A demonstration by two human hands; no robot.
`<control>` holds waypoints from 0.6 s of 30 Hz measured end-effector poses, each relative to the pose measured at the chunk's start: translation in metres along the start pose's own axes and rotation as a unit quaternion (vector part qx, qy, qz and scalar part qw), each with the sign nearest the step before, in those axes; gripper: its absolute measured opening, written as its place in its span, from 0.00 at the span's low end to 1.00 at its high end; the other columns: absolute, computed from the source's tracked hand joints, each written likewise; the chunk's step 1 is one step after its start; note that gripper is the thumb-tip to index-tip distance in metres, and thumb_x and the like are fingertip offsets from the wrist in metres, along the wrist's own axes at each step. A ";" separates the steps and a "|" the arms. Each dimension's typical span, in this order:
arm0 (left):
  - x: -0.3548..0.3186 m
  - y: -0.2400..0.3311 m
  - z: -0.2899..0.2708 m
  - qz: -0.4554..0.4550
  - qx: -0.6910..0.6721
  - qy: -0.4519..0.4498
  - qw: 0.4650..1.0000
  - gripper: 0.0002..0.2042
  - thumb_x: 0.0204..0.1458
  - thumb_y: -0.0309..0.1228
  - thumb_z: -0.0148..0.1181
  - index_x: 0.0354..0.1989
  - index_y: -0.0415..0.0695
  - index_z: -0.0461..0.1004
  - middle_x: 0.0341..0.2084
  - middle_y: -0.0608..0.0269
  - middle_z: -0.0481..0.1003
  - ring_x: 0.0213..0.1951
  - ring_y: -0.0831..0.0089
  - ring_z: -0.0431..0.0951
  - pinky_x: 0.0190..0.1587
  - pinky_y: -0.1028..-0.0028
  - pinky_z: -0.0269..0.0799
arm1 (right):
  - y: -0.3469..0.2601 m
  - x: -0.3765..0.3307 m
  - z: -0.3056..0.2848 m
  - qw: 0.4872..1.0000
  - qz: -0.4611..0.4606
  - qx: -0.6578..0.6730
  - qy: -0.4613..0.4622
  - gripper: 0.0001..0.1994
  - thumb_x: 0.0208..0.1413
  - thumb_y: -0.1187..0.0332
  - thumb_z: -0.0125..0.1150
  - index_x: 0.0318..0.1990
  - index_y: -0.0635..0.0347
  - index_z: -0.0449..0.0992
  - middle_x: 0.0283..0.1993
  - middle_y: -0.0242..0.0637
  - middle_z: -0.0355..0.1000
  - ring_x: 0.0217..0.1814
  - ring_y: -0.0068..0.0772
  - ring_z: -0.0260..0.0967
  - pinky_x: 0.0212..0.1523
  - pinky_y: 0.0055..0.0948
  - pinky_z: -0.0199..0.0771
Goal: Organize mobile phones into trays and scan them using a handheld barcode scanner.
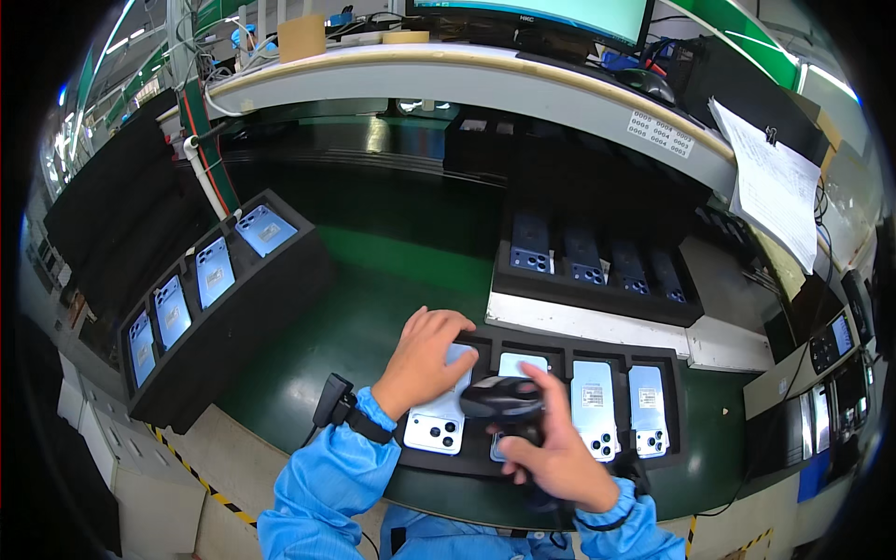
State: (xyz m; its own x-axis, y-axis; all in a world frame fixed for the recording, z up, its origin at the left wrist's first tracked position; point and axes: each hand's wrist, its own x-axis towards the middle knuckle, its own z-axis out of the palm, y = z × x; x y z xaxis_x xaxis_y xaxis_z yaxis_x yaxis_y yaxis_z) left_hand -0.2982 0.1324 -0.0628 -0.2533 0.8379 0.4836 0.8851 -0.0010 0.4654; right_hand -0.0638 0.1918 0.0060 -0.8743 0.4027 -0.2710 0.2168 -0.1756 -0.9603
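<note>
We lay our left hand (425, 359) flat, fingers released, on the leftmost pale-blue phone (441, 415) in the black tray (653, 357) on the desk, while our right hand (560, 448) keeps its grip clenched around a black scanner (501, 399) just above the neighbouring phone.

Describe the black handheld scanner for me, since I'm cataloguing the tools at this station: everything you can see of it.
The handheld scanner is black, apparently plastic, with a rounded, glossy head that catches the light. Its head points left and lies roughly level above the black tray of pale blue phones, over the second phone from the left. The right hand grips its handle from below, the fingers wrapped around it, so most of the handle is hidden. The left hand rests on the neighbouring phone, apart from the scanner.
</note>
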 end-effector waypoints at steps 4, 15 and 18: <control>-0.002 0.015 0.002 -0.012 0.143 -0.038 0.989 0.29 0.48 0.45 0.63 0.58 0.46 0.68 0.55 0.53 0.69 0.62 0.52 0.63 0.66 0.42 0.51 | -0.002 -0.046 -0.066 0.959 -0.126 -0.111 0.228 0.45 0.44 0.87 0.53 0.71 0.43 0.49 0.62 0.45 0.51 0.33 0.28 0.73 0.28 0.23 0.76; 0.002 0.014 -0.002 -0.062 0.063 -0.055 0.995 0.31 0.43 0.40 0.63 0.59 0.47 0.67 0.56 0.55 0.67 0.61 0.55 0.63 0.62 0.56 0.57 | 0.123 -0.134 -0.260 0.793 -0.062 -0.160 0.585 0.43 0.45 0.88 0.46 0.70 0.40 0.52 0.44 0.42 0.67 0.21 0.23 0.63 0.21 0.20 0.65; 0.002 0.008 -0.003 -0.064 0.006 -0.012 0.998 0.28 0.43 0.37 0.63 0.56 0.46 0.69 0.55 0.56 0.68 0.59 0.55 0.65 0.62 0.58 0.58 | 0.130 -0.123 -0.268 0.806 -0.072 -0.183 0.559 0.43 0.46 0.89 0.47 0.70 0.40 0.52 0.44 0.42 0.67 0.22 0.23 0.64 0.22 0.20 0.66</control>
State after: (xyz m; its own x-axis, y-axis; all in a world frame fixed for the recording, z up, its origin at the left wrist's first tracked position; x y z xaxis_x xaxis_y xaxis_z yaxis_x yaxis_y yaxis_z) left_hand -0.2927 0.1324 -0.0565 -0.3559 0.8432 0.4029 0.8504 0.1134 0.5138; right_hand 0.1883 0.3604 -0.1034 -0.0092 0.9886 0.1505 0.4409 0.1391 -0.8867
